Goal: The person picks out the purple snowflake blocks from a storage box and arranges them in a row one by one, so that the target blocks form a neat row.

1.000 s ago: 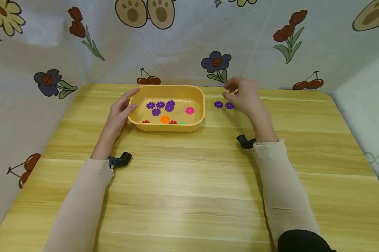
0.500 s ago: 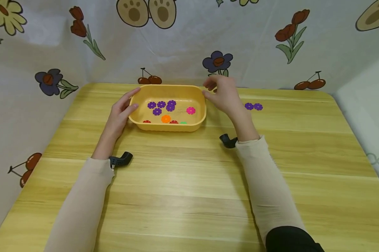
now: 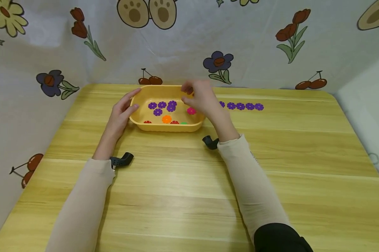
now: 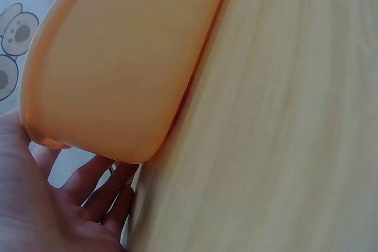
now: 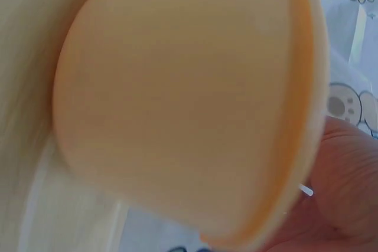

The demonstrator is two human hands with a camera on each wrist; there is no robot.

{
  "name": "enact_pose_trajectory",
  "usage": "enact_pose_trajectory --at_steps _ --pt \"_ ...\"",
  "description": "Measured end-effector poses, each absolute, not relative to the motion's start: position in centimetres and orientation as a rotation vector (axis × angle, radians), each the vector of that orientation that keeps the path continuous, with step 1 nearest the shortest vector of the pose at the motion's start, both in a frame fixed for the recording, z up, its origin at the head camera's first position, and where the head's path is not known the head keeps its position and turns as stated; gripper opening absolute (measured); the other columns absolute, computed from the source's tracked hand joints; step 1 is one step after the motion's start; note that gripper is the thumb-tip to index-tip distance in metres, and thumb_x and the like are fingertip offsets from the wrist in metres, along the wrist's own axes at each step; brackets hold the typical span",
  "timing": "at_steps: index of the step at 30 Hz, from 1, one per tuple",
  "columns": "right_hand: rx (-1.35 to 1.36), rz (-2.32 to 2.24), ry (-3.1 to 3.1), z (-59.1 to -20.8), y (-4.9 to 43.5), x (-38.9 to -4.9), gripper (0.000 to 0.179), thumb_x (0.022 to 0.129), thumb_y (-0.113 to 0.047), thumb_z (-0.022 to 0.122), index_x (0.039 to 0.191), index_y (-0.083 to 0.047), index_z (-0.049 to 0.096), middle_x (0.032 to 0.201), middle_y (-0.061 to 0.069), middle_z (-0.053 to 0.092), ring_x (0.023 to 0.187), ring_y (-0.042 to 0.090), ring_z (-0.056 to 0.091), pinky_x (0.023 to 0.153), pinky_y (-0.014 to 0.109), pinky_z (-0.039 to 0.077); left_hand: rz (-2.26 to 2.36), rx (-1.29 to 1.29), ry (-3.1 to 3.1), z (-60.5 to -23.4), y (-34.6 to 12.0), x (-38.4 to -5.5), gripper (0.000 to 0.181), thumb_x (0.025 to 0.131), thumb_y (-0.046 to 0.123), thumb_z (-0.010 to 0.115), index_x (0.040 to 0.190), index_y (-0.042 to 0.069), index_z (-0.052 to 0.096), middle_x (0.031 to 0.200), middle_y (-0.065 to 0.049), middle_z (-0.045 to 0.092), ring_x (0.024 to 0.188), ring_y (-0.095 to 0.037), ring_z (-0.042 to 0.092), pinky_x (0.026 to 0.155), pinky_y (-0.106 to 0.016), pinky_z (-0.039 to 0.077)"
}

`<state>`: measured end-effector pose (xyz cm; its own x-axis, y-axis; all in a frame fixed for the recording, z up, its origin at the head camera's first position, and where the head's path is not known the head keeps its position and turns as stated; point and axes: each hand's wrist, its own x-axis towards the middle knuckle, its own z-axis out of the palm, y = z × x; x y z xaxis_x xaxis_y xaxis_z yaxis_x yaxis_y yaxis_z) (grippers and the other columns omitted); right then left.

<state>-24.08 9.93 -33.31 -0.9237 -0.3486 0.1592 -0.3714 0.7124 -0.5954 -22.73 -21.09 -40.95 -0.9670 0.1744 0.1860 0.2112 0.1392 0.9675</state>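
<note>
A yellow plastic tub (image 3: 165, 128) sits at the back of the table, with its outer wall filling much of both wrist views. My left hand (image 3: 116, 115) holds its left end, thumb at the rim and the other fingers along the outside. Inside lie several purple notched discs (image 3: 157, 112), plus a pink disc (image 3: 191, 111), an orange disc (image 3: 166, 119) and bits of red and green ones near the front wall. My right hand (image 3: 203, 99) is over the tub's right end with fingers loosely bent; nothing shows between them. The far rim is partly hidden behind it.
To the right of the tub, several purple discs (image 3: 240, 106) lie in a straight row on the wooden table (image 3: 183, 196). A white cloth (image 3: 252, 38) printed with flowers and cherries hangs behind the table's back edge.
My right hand has moved left from above the purple row to over the tub's right end, uncovering more of the row. My left hand stays on the tub.
</note>
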Motion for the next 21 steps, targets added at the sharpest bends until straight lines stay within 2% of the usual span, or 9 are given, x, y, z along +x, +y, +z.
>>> enact_pose_trajectory --at_steps 9,21 --pt "0.721 1.004 -2.979 -33.9 7.0 -24.5 0.03 0.092 -0.006 0.08 0.121 0.0 0.073 0.12 0.014 0.073 0.115 0.031 0.064 0.103 0.038 0.053 -2.027 -0.395 -2.341 -40.9 -21.0 -22.8 0.052 0.107 0.007 0.056 0.156 0.021 0.054 0.164 -0.009 0.047 0.14 -0.038 0.053 0.097 -0.022 0.058" --pt "0.78 0.97 -3.095 -35.5 5.4 -24.6 0.04 0.093 0.014 0.063 0.121 -0.01 0.077 0.124 0.008 0.072 0.114 0.023 0.06 0.11 0.035 0.051 -2.001 -0.392 -2.354 -41.1 -21.1 -22.8 0.053 0.106 0.006 0.056 0.157 0.021 0.053 0.166 -0.004 0.045 0.145 -0.038 0.049 0.102 -0.025 0.056"
